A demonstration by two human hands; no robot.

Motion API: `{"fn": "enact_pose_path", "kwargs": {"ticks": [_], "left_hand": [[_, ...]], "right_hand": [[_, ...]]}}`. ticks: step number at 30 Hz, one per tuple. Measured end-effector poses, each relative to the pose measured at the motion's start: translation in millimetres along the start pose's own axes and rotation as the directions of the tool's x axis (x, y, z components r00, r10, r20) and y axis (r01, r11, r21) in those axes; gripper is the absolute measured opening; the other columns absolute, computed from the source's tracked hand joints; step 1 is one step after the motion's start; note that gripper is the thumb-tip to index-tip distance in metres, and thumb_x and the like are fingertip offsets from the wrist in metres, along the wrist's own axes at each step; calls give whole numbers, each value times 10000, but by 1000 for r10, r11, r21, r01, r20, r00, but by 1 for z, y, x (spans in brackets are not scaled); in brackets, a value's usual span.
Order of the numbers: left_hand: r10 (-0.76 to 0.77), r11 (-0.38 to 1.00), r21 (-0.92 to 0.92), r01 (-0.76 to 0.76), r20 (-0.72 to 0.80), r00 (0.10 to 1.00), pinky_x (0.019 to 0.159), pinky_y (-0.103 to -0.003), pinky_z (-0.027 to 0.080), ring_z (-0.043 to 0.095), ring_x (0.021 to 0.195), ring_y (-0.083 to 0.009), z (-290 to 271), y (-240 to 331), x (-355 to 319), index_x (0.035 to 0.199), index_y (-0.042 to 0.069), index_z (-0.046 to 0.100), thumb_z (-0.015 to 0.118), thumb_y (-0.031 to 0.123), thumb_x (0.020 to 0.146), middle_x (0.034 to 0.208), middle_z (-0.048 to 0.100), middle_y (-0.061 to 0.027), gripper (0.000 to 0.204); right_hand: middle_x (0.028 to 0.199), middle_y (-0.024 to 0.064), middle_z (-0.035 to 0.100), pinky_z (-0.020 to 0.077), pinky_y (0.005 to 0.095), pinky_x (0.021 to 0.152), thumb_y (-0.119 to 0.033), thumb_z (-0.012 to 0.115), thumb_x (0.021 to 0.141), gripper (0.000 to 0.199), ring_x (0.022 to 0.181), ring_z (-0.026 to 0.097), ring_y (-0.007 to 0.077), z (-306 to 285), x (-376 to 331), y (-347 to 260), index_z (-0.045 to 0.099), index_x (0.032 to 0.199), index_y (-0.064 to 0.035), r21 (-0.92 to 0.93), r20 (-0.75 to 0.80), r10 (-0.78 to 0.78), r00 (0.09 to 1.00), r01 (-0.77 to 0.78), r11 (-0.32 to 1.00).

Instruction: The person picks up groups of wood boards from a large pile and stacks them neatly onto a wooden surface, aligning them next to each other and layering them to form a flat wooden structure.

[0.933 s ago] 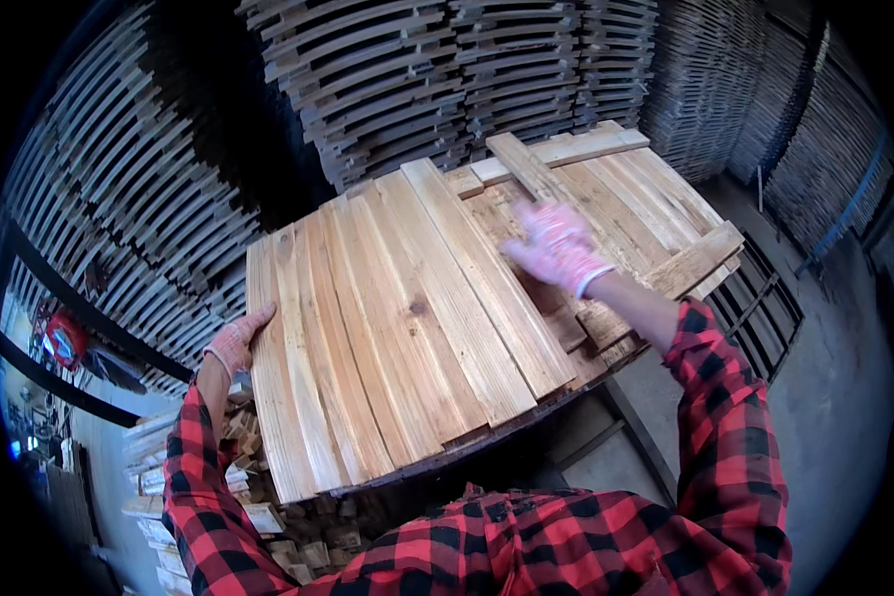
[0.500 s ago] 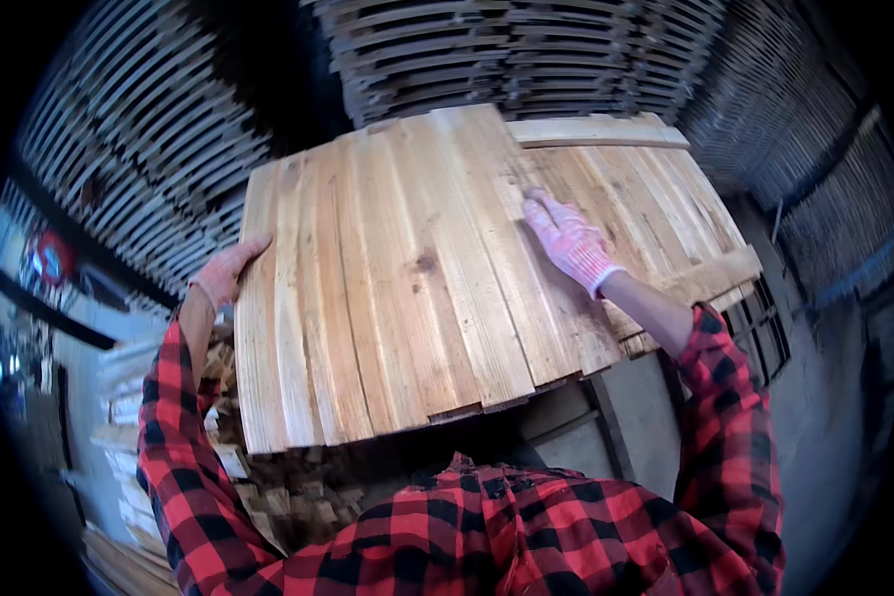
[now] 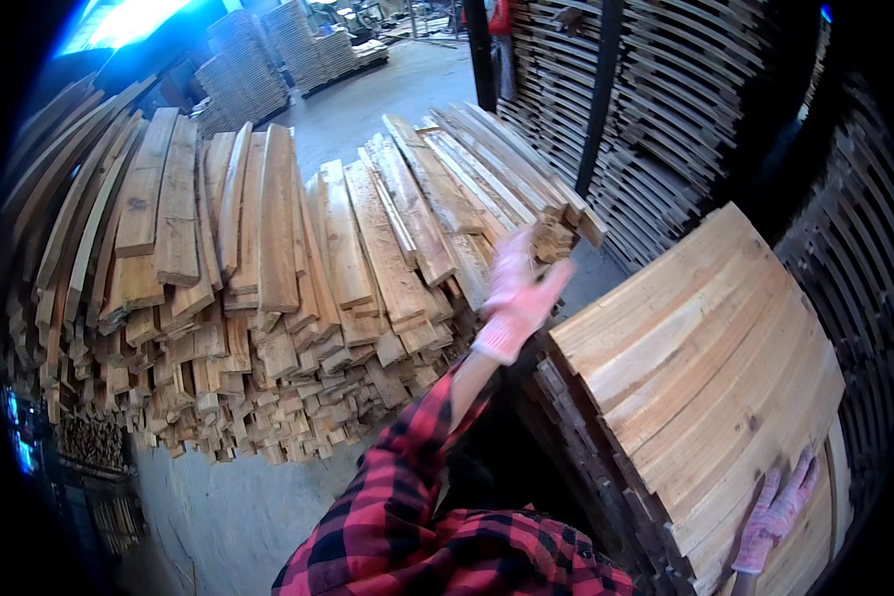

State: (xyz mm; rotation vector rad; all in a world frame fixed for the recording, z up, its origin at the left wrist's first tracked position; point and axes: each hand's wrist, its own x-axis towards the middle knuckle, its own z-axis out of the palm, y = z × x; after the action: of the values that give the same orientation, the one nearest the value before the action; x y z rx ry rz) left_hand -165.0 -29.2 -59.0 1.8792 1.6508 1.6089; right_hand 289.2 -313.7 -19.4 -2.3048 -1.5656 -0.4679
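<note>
My left hand [image 3: 520, 293], in a pinkish knit glove, is raised with thumb and fingers apart at the right end of a big pile of wooden planks [image 3: 278, 228]. Just past its fingertips are the cut ends of some planks; whether it touches them I cannot tell. My right hand [image 3: 773, 517], gloved alike, lies flat with spread fingers on a panel of side-by-side boards [image 3: 705, 348]. That panel rests on a dark-edged stack [image 3: 606, 457] to my right. Another panel [image 3: 836, 477] shows partly beneath its right edge.
Tall stacks of slatted wood [image 3: 675, 109] stand behind a dark post [image 3: 601, 89] at the far right. More stacks [image 3: 243, 74] stand at the back left. Grey concrete floor [image 3: 248, 507] shows below the plank pile.
My view has swung left to the plank pile. My left hand has left the panel's left edge and reached over to the planks. My right hand still lies on the boards.
</note>
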Motion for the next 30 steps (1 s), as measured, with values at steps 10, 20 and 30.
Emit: {"fn": "enact_pose_path", "kwargs": {"ticks": [10, 20, 30], "left_hand": [[-169, 123, 971, -203, 222, 960, 1193, -575, 205, 232, 1478, -473, -101, -163, -96, 1543, 189, 358, 783, 401, 785, 1615, 264, -204, 894], [-409, 471, 876, -103, 321, 854, 1210, -531, 256, 275, 1481, -399, -170, -60, 4, 1423, 195, 536, 801, 281, 757, 1596, 315, -159, 722], [-40, 853, 516, 83, -94, 995, 1046, -497, 472, 503, 1256, -505, -202, 36, -97, 1325, 15, 565, 782, 33, 673, 1378, 443, -320, 687]], "right_hand": [[1603, 224, 289, 247, 432, 1211, -340, 516, 1027, 625, 1467, 306, 385, 3, 3, -2, 328, 1571, -96, -58, -28, -8, 1000, 7, 998], [1381, 282, 550, 459, 532, 1034, -313, 628, 975, 532, 1237, 555, 459, -83, -61, -185, 530, 1416, -32, 451, -11, -448, 894, 405, 796], [1414, 140, 546, 465, 437, 1049, -619, 490, 988, 816, 1242, 574, 247, 118, -63, -478, 314, 1542, -46, 117, 334, -936, 112, -990, -76]]}}
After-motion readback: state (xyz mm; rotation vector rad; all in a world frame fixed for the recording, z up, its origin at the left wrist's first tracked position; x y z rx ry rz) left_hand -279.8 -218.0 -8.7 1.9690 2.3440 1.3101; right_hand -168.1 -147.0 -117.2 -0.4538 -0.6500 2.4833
